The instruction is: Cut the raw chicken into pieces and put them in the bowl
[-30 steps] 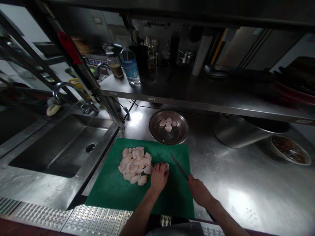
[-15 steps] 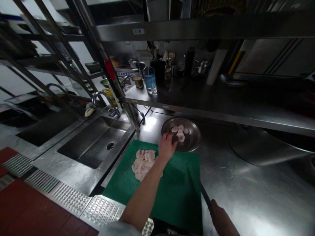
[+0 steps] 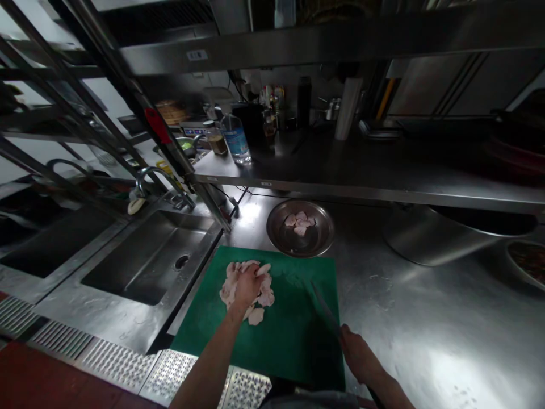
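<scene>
My left hand point(image 3: 249, 286) is down on a pile of pale raw chicken pieces point(image 3: 230, 284) at the left of a green cutting board point(image 3: 293, 329). Its fingers are curled around a piece at the top of the pile, partly hidden by the hand. One loose piece point(image 3: 256, 316) lies just below the pile. In my right hand point(image 3: 360, 352) is a knife point(image 3: 327, 309), its handle gripped at the board's right edge and its blade pointing up and left over the board. Behind the board, a round metal bowl point(image 3: 300, 245) holds several chicken pieces point(image 3: 300, 221).
A steel sink point(image 3: 140, 255) with a faucet is to the left. A raised steel shelf point(image 3: 323, 170) runs behind the bowl, bearing a plastic bottle point(image 3: 235, 139) and a jar point(image 3: 216, 139). A large metal pot point(image 3: 426, 238) stands at right, near a bowl of food point(image 3: 528, 261).
My left hand has moved from the bowl back to the chicken pile on the board. The knife stays in my right hand. The view has shifted slightly.
</scene>
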A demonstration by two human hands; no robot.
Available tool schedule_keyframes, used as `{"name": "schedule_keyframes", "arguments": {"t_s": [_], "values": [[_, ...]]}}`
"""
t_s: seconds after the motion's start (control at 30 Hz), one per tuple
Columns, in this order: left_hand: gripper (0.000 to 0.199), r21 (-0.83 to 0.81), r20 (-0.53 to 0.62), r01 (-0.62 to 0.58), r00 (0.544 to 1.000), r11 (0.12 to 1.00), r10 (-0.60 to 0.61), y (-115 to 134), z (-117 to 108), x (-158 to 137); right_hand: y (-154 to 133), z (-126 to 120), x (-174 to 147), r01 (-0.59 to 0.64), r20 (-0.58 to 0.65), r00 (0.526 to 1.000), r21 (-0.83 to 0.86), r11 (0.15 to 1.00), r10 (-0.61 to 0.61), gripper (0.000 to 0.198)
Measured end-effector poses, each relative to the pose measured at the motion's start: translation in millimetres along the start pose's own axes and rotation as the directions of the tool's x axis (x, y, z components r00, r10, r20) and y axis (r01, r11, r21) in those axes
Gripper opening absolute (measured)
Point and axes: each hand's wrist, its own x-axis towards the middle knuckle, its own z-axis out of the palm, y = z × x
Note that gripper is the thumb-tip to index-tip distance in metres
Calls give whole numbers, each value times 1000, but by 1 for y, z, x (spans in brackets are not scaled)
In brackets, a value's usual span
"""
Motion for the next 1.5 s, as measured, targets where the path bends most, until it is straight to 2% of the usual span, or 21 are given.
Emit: {"name": "schedule_keyframes", "arguments": {"t_s": [0.1,0.2,0.23,0.3,0.37,0.43,0.47,0.5,0.53,0.6,0.67,0.73,0.8,0.87,0.93,1.0,1.17,1.37,1.5], "values": [[13,-85,-19,-64,998,994,63,23,15,-11,-3,-3,4,-5,-17,1000,-19,1000,5,38],[14,-125,-28,-186,982,974,184,49,48,-33,-5,-7,4,-4,-10,1000,-28,1000,4,35],[13,-175,-4,-192,981,966,194,57,61,-41,-5,-8,4,-2,-6,1000,-23,1000,2,33],[10,-338,90,-89,988,937,127,68,88,-58,-5,-11,1,2,-10,1000,-22,1000,-2,31],[19,-509,209,137,977,850,-33,75,110,-71,-4,-14,-2,-13,-17,1000,-21,1000,13,29],[35,-592,324,347,929,727,-180,77,121,-81,-4,-17,-5,-44,-13,999,-7,999,44,27],[42,-581,378,414,900,701,-217,76,123,-85,-3,-18,-7,-60,-12,998,2,998,60,26],[47,-531,422,445,877,721,-230,74,121,-88,-2,-19,-8,-73,-10,997,12,997,73,25],[50,-447,450,430,866,785,-218,71,117,-91,-1,-19,-10,-79,-9,997,20,997,79,25],[49,-212,456,278,876,937,-157,64,103,-95,0,-18,-13,-85,-8,996,18,996,85,27],[38,-17,410,94,909,995,-79,57,89,-97,-2,-15,-15,-77,-3,997,-26,997,77,30],[28,6,321,-43,946,999,39,52,81,-98,-8,-11,-17,-56,14,998,-116,992,58,34],[25,-79,203,-200,956,977,212,52,81,-97,-17,-7,-15,-24,43,998,-221,975,35,37],[21,-147,114,-363,918,920,381,54,90,-98,-26,-5,-10,-3,63,998,-288,958,23,38],[19,-162,84,-470,870,868,486,57,101,-101,-29,-9,-3,11,74,997,-306,952,12,37],[18,-152,69,-499,856,853,513,56,112,-107,-26,-17,4,15,75,997,-308,951,8,35],[19,-155,21,-460,883,874,468,50,122,-120,-12,-36,0,-40,23,999,-324,945,50,37],[24,-125,33,-482,871,867,490,46,121,-119,-17,-30,-7,60,105,994,-378,924,-21,35],[15,-151,87,-503,851,851,518,43,115,-112,-16,-31,-3,-21,61,997,-398,917,50,37]]}}
